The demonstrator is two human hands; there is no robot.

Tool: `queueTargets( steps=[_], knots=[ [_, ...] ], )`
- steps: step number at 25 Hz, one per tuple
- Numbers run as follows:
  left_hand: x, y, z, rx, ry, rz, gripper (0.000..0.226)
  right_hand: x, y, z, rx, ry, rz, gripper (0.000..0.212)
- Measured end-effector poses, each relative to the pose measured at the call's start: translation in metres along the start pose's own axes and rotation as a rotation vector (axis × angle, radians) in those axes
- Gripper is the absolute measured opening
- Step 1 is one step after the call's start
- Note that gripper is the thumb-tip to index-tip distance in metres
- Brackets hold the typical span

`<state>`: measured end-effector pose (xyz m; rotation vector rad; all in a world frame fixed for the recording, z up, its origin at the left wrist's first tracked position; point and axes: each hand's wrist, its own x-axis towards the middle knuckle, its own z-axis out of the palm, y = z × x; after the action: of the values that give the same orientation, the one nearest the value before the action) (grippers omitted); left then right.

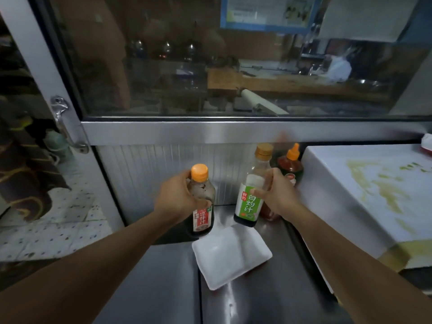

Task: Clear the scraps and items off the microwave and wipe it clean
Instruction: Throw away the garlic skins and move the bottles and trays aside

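Stainless steel countertop [268, 298] runs beneath our two outstretched arms, and on it lies a white rectangular foam tray [231, 253]. Our left hand [177, 197] grips a dark sauce bottle with an orange cap and a red-and-white label [202, 206]; the label's characters read 凉拌汁. Our right hand [275, 192] pinches a taller bottle with a tan cap and a green label [251, 195] reading 鲜的 白灼汁, tilted and lifted off the counter just above the tray's far edge. Behind that bottle, against the ribbed metal wall, stands a red chilli sauce squeeze bottle with an orange nozzle [291, 164], its label too small to read. To the right sits the white microwave [327, 195], its flat top smeared with yellowish-green streaks and scraps [383, 185]. Above the metal rail, a glass window [210, 59] shows a dim kitchen.
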<state>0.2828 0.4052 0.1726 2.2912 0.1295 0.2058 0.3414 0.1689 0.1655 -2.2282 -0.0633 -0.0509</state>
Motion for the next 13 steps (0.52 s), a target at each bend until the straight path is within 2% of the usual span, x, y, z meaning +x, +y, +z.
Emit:
queueTargets(
  steps=[5, 13],
  knots=[
    [0.048, -0.024, 0.011, -0.023, -0.083, 0.055, 0.063, 0.033, 0.004, 0.032, 0.042, 0.027, 0.037, 0.046],
    [0.085, -0.06, 0.044, -0.031, -0.079, 0.095, 0.065, 0.062, 0.033, 0.082, 0.026, 0.03, 0.067, 0.054]
  ],
)
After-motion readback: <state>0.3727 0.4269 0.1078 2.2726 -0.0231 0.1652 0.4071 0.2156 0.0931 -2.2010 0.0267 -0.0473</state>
